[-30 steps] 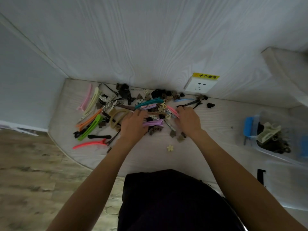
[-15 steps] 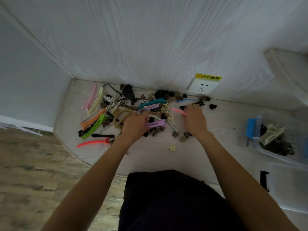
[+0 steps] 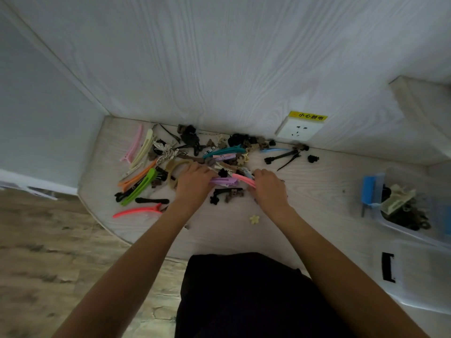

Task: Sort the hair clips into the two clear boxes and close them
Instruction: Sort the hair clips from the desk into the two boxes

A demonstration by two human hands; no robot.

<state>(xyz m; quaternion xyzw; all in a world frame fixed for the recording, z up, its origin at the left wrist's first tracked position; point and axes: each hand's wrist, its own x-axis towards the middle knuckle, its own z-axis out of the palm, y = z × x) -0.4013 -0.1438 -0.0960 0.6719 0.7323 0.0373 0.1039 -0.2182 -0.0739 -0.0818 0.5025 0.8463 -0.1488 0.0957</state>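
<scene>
Now the left hand (image 3: 194, 182) pinches a purple clip (image 3: 224, 181) and the right hand (image 3: 269, 189) grips a pink clip (image 3: 244, 179), both amid the clip pile (image 3: 185, 162) by the table's (image 3: 317, 191) back edge. One clear box (image 3: 405, 208) sits open at the right edge.

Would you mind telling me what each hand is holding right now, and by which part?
The left hand holds the purple clip by its left end; the right hand holds the pink clip by its right end.
</scene>
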